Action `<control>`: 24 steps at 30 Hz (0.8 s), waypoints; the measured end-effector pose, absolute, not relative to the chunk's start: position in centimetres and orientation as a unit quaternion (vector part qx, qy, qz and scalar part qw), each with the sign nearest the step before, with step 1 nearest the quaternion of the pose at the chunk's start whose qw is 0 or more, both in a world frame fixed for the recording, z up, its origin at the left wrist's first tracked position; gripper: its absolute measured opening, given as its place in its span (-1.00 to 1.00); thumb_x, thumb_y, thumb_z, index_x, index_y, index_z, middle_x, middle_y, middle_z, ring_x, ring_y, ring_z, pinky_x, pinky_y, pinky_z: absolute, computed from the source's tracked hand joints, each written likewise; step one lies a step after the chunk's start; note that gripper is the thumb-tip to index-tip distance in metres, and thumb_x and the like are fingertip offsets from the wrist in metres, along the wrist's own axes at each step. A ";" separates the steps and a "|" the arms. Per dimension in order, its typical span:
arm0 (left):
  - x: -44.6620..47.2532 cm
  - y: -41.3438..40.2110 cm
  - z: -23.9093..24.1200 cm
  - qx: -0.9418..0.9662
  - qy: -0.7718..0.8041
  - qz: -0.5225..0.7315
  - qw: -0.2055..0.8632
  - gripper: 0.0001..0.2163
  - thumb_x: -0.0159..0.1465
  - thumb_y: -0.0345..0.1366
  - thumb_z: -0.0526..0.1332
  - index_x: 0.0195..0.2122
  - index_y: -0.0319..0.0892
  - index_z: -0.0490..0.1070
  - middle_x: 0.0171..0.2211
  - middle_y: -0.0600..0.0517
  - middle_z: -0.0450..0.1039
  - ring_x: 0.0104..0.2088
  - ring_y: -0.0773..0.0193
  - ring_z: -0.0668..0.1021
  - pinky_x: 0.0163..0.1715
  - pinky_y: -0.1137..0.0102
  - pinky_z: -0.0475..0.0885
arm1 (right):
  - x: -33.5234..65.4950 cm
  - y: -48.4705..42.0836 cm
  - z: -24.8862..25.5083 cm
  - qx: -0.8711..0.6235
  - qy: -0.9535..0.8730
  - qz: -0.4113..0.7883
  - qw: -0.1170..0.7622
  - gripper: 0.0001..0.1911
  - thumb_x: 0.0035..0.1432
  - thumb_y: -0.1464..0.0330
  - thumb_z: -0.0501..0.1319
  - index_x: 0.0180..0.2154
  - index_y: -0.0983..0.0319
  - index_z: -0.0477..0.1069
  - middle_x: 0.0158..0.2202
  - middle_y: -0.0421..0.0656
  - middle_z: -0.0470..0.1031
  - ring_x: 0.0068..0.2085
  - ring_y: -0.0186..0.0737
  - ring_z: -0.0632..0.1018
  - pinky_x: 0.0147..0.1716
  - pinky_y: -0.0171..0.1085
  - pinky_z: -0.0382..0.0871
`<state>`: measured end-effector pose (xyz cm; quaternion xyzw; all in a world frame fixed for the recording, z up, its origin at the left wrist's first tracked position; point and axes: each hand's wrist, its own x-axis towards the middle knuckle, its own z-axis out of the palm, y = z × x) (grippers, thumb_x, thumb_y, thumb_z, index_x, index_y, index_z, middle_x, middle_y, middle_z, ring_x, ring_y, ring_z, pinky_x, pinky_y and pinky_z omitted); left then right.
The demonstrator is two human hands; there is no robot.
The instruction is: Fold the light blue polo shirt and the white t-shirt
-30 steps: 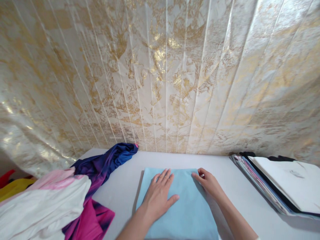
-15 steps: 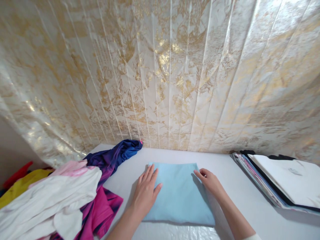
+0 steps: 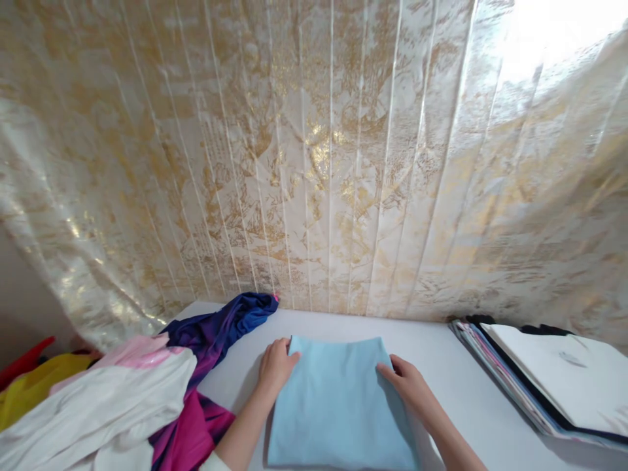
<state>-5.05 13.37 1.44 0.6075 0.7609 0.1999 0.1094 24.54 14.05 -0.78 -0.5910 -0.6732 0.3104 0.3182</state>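
A light-blue folded garment [image 3: 338, 405] lies in front of me on the white table [image 3: 432, 366], squared into a neat rectangle. At its far left edge, my left hand [image 3: 279, 366] pinches the cloth, thumb on top and fingers curled beneath. My right hand [image 3: 405, 379] grips the opposite far edge in the same way, its thumb over the fabric. Between the two hands the far edge sags slightly, and its corners look a little raised.
Unfolded clothes, among them a white garment [image 3: 103, 399], a purple and blue garment [image 3: 220, 337] and a yellow one [image 3: 44, 379], are heaped at left. A stack of folded clothes [image 3: 554, 373] sits at right. Behind the table hangs a gold-patterned curtain [image 3: 318, 163].
My left hand has gone from lying flat on the blue garment to gripping its left edge. My right hand keeps its hold on the right side. The camera view has tipped up slightly.
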 end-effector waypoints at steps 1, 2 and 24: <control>-4.9 13.3 1.6 0.610 0.759 0.205 0.102 -0.89 0.20 -0.33 0.24 -0.24 -0.18 0.44 -0.21 -0.07 0.51 -0.13 0.11 0.53 -0.14 0.37 0.34 | 24.5 14.0 -0.8 -0.584 -0.674 0.316 0.323 -0.61 0.02 0.03 0.06 -0.46 0.20 0.40 -0.47 -0.16 0.50 -0.38 -0.14 0.48 -0.40 -0.28 0.31; -4.8 13.2 1.8 0.613 0.755 0.213 0.092 -0.93 0.21 -0.35 0.24 -0.27 -0.17 0.42 -0.21 -0.06 0.49 -0.11 0.10 0.51 -0.12 0.35 0.33 | 24.4 13.9 -0.7 -0.577 -0.674 0.323 0.329 -0.60 0.02 0.02 0.06 -0.46 0.20 0.39 -0.47 -0.16 0.49 -0.38 -0.15 0.48 -0.41 -0.28 0.31; -5.9 12.0 -0.2 0.590 0.698 0.302 0.272 -0.95 0.29 -0.39 0.10 -0.23 -0.14 0.27 -0.25 -0.02 0.56 -0.22 0.22 0.60 -0.26 0.46 0.39 | 24.9 12.0 -1.6 -0.572 -0.592 0.444 0.355 -0.56 -0.06 -0.02 0.11 -0.27 0.16 0.37 -0.51 -0.20 0.49 -0.41 -0.11 0.54 -0.42 -0.24 0.38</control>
